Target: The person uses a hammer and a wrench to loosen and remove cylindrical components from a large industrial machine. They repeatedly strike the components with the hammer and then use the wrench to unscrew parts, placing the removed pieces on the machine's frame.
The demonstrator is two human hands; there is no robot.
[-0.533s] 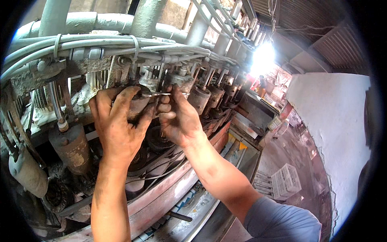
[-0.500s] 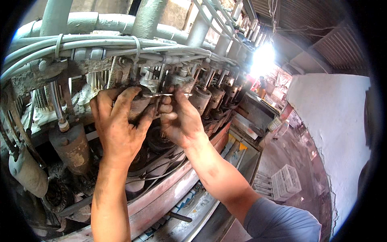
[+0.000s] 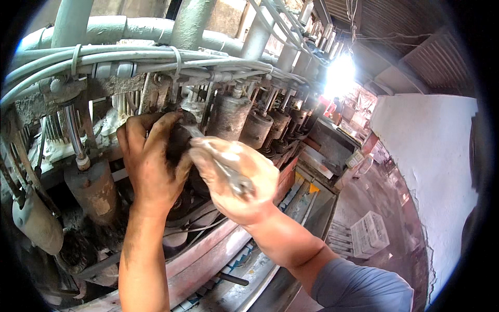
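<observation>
My left hand (image 3: 150, 161) is wrapped around a dark, dirty cylindrical part (image 3: 178, 139) of the machine, with the thumb low and the fingers over its top. My right hand (image 3: 234, 179), slightly blurred by motion, is closed on a silvery wrench (image 3: 228, 174). The wrench slants across that hand, and its far end reaches the top of the part beside my left fingers. Exactly how it meets the part is hidden. Just beyond my right hand hangs a grimy metal cylinder (image 3: 228, 117); another cylinder (image 3: 94, 191) on a shiny rod is left of my left hand.
Pale cables (image 3: 125, 53) and thick pipes (image 3: 150, 28) run above my hands. A curved reddish rim (image 3: 208, 255) passes below, with a dark rod (image 3: 232, 279) jutting out. Right of the machine, a pale crate (image 3: 369, 234) lies near a white wall (image 3: 423, 140).
My right hand has swung toward me and turned over, bringing the wrench from nearly level to a downward slant. My left hand stays in place on the part.
</observation>
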